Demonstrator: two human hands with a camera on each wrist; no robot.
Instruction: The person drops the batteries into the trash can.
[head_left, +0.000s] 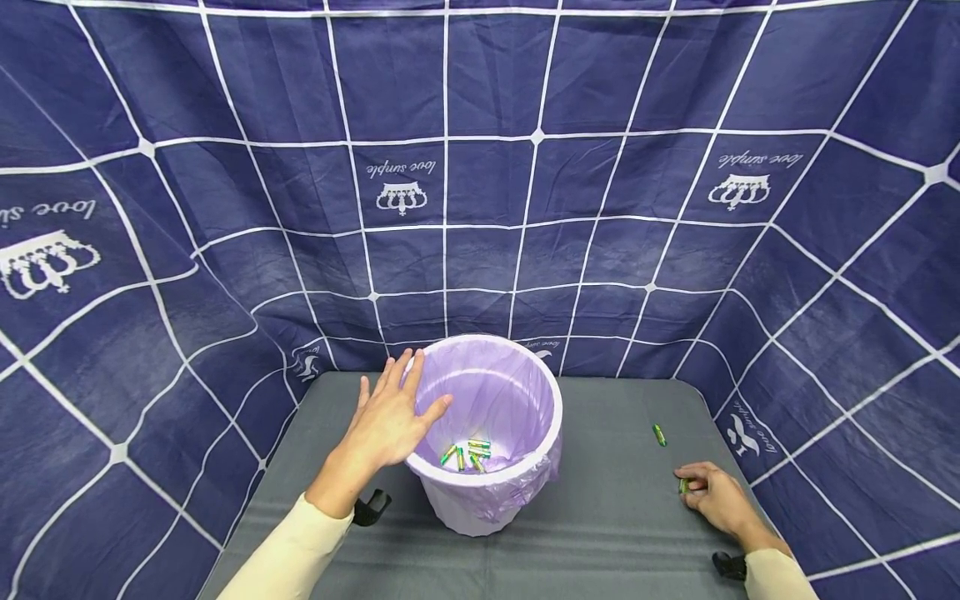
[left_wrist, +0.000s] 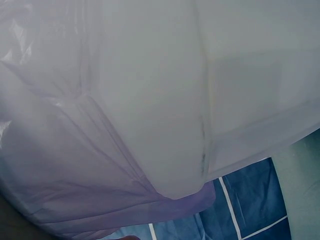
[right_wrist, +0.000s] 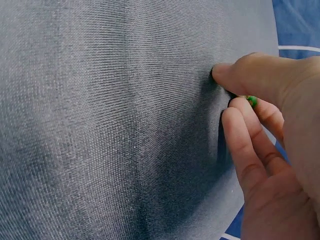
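My left hand (head_left: 393, 421) lies with spread fingers over the left rim of a white bin (head_left: 468, 504) lined with a purple plastic bag (head_left: 510, 400). Several green and yellow batteries (head_left: 478, 450) lie at the bottom of the bag. The left wrist view is filled by the bin's outer wall (left_wrist: 160, 110) and the overhanging bag (left_wrist: 90, 190). Out to the right, my right hand (head_left: 716, 498) pinches a battery (head_left: 683, 485) low at the grey surface. Only its green end (right_wrist: 252, 101) shows among the fingers in the right wrist view.
Another battery (head_left: 659, 435) lies on the grey cloth-covered table (head_left: 607, 500), a little beyond my right hand. Blue cloth with white grid lines (head_left: 480, 183) hangs at the back and both sides. Black straps (head_left: 371, 507) are at both wrists.
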